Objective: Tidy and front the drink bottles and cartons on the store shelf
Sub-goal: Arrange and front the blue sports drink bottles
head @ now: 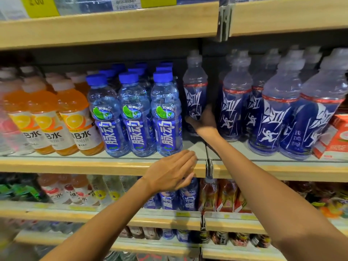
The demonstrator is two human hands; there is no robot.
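Right hand [202, 119] reached deep, fingers wrapped round a lone dark-blue-labelled bottle [195, 91] set back on the shelf [113, 164]; left hand [173, 171] hovered spread. Fronting underway; pulling it forward seemed next.

The blue-capped bottles [135, 113] on the middle shelf carry blue labels reading "脉动" in large white characters, with "3D" on a green lime badge above; the rest of that badge line is too small to read. The orange drink bottles [75, 117] to their left show "B水" in dark print on white labels. A yellow price tag [40, 5] on the top shelf edge reads "2.00". Lower down, blue bottles [188, 200] again show "脉动". The dark blue labels on the right-hand bottles [273, 117] bear stylised white characters that cannot be read.
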